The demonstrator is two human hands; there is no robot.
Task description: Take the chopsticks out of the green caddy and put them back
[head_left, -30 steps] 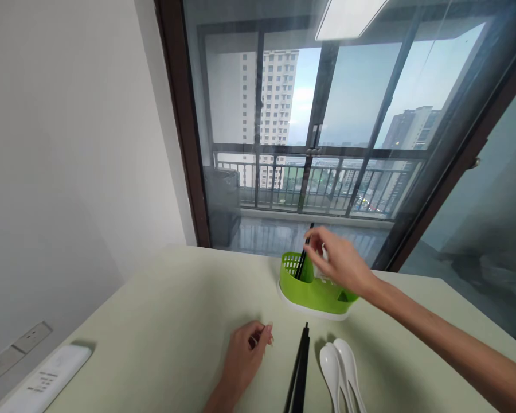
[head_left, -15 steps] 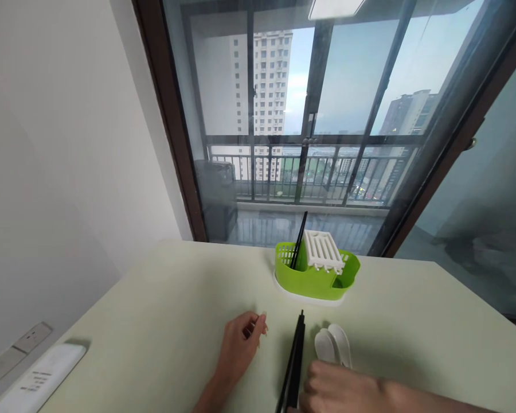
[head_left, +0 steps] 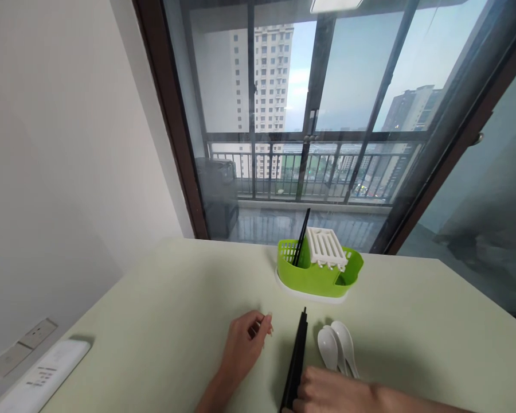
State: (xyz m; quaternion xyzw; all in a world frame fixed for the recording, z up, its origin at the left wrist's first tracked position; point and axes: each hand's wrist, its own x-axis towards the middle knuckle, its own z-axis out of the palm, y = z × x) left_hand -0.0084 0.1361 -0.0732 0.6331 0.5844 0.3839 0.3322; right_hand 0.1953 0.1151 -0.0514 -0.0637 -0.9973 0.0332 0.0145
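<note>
1. Since a second ago, right hand (head_left: 327, 393) left the green plastic cutlery holder (head_left: 318, 278); now loosely curled on the bundle of black chopsticks (head_left: 296, 358) lying on the table.
2. Left hand (head_left: 245, 344) half-curled, empty, resting beside them.
3. White remote (head_left: 40, 378): print unreadable.

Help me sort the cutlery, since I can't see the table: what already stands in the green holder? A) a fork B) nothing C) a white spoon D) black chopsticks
D: black chopsticks stand tilted in the left end of the green holder; both white spoons lie on the table.
</note>
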